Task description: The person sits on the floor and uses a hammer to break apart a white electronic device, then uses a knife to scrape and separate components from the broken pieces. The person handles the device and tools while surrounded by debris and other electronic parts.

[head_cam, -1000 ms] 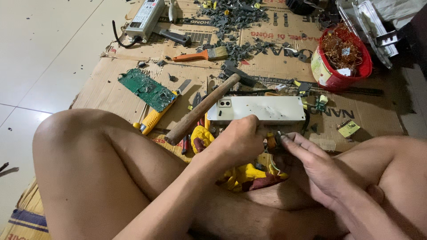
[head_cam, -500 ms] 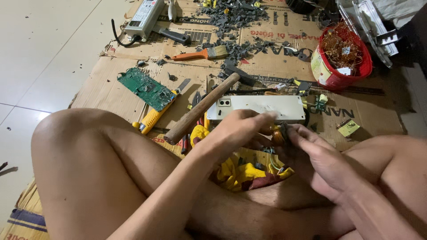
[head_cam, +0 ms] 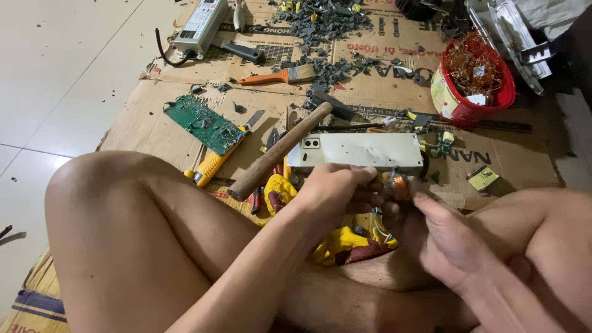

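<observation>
Compared with the frame one second earlier, both hands have closed together over the lap, and a small copper-wound coil (head_cam: 399, 185) now sits between them, just in front of the white metal casing (head_cam: 361, 151). The left hand (head_cam: 336, 192) curls its fingers around the coil from the left; the right hand (head_cam: 453, 243) meets it with extended fingertips, though blur hides how firmly either pinches. The coil looks light, rigid and small, probably with fine wire that could snag or unwind; its core ends appear the safest hold. Both forearms converge across the bare thighs. A wooden-handled hammer (head_cam: 280, 151) lies nearby on the cardboard sheet (head_cam: 166, 123).
</observation>
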